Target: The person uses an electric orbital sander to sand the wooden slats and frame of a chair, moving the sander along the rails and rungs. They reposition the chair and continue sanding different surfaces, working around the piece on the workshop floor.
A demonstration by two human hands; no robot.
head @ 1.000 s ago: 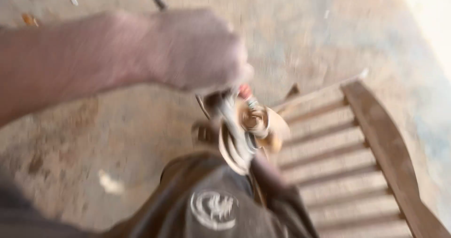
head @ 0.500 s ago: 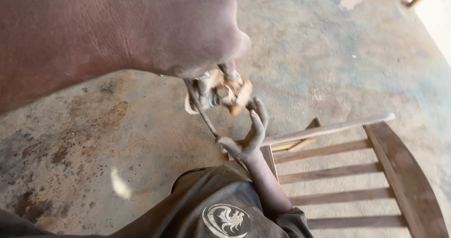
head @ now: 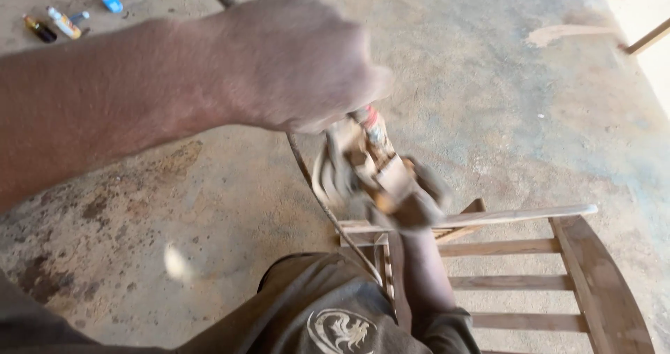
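- Far left, at the top edge, a few small bottles (head: 63,20) lie on the stained concrete floor (head: 174,207).
- The left hand (head: 293,61) reaches in from the left, its forearm filling the upper left. It is closed in a fist over the top of a small wooden tool (head: 373,165) (too blurred to name its kind).
- A thin cord (head: 328,211) runs down from under that fist toward the dark shorts (head: 314,312).
- The right hand (head: 412,200) comes up from below and grips the tool's lower end with curled fingers.
- The tool sits between both hands, just above the slatted wooden chair (head: 558,270), which fills the lower right.
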